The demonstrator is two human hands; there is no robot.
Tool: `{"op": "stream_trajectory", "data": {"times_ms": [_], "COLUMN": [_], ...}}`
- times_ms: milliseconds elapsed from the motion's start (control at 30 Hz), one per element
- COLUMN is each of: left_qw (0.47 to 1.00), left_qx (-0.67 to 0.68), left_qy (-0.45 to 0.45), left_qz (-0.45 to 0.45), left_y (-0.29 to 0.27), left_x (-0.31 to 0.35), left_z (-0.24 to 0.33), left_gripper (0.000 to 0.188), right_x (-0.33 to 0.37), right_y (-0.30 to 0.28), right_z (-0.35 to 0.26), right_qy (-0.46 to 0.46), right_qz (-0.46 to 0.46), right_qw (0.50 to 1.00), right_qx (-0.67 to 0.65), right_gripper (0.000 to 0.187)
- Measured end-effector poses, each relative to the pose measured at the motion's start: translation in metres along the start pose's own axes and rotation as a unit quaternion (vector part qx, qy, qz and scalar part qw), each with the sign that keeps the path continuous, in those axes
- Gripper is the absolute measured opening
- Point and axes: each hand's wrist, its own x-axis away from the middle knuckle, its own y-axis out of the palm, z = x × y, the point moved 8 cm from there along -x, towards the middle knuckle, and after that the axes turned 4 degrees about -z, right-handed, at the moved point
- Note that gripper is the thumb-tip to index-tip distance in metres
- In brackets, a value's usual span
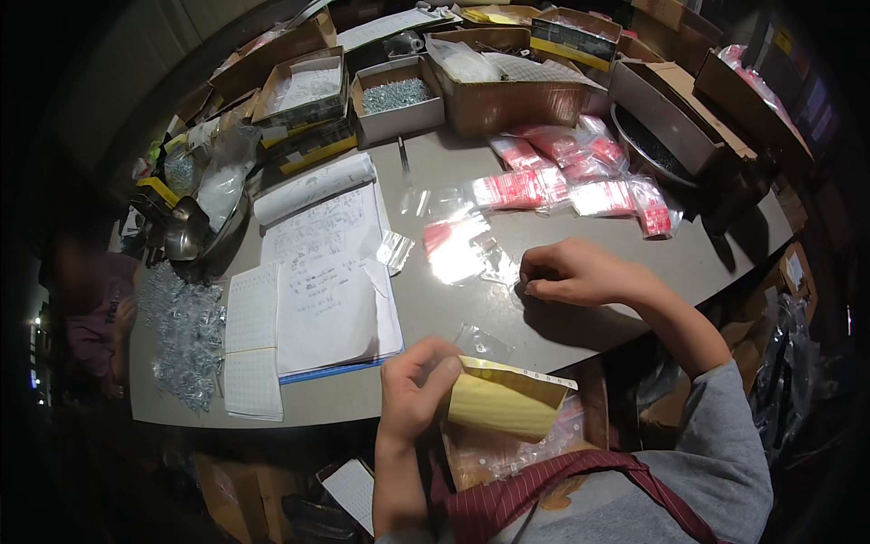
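Note:
My left hand [412,385] grips a curled yellow sheet of stickers [503,405], thumb on top, over the table's near edge. A white strip with small round marks runs along the sheet's upper edge. My right hand [580,274] is closed in a pinch low over the table. Its fingertips are beside a small clear plastic bag [497,265]; whatever they may hold is hidden. Another clear bag [483,343] lies flat just beyond the yellow sheet. Shiny red-and-clear bags [453,247] lie to the left of my right hand, partly washed out by glare.
An open notebook [313,272] and a number-covered pad [252,313] lie left, beside a pile of small bagged metal parts [181,335]. Red-marked bags [521,189] lie further back. A box of screws [396,95] stands among cartons. Below the near edge, an open carton [462,462] holds clear bags.

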Motion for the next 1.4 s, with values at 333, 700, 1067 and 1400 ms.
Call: {"op": "stream_trajectory", "data": {"times_ms": [333,700,1067,1400], "left_qw": [0.993,0.968,0.973,0.985], "left_qx": [-0.033,0.119,-0.073,-0.005], "left_qy": [0.117,-0.034,0.107,0.059], "left_qz": [0.005,-0.217,0.191,0.162], "left_y": [-0.002,0.043,0.002,-0.005], "left_x": [-0.001,0.009,0.028,0.026], "left_z": [0.018,0.005,0.025,0.01], "left_gripper": [0.018,0.023,0.017,0.019], "right_x": [0.002,0.063,0.054,0.052], "right_y": [-0.008,0.045,0.017,0.018], "right_z": [0.029,-0.054,-0.066,-0.058], "right_qy": [0.116,-0.051,-0.08,-0.118], "right_qz": [-0.01,-0.262,0.044,0.079], "right_qw": [0.978,0.964,0.978,0.961], "right_qx": [0.175,-0.015,-0.187,-0.239], "right_gripper": [0.061,0.034,0.031,0.042]}}
